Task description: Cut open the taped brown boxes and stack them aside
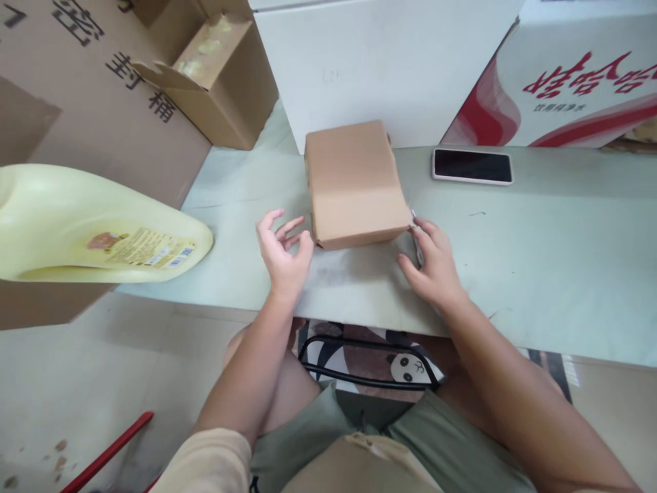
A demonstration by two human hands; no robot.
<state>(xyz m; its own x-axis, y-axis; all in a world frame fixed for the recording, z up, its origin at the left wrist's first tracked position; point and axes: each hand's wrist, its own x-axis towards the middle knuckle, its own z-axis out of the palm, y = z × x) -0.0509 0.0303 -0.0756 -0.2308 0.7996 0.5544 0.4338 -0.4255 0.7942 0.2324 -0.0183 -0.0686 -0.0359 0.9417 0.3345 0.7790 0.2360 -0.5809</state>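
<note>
White box (380, 75): wall, twelve o'clock.
Bottle (102, 226): obstacle, nine o'clock.
Phone (472, 166): low obstacle, two o'clock.
Desk (564, 267): open passage, three o'clock.

Short-sleeved top, pale beige cloth: left sleeve (205, 462) is loose and wide, with a paler band at its hem, ending on the upper arm. Front of the top (359, 471) is the same beige tone, plain in the part that shows, creased and bunched along its lower edge. Grey-green cloth shorts (292, 435), loose legs, soft folds, matte, leg openings wide above the knees. Short black cord (254, 483) by the left hip; small dark cord end (362, 416) at mid-lap, possibly a drawstring, blurred. Forearms bare, left hand (285, 257) and right hand (434, 267) bare too, thighs partly bare.
</note>
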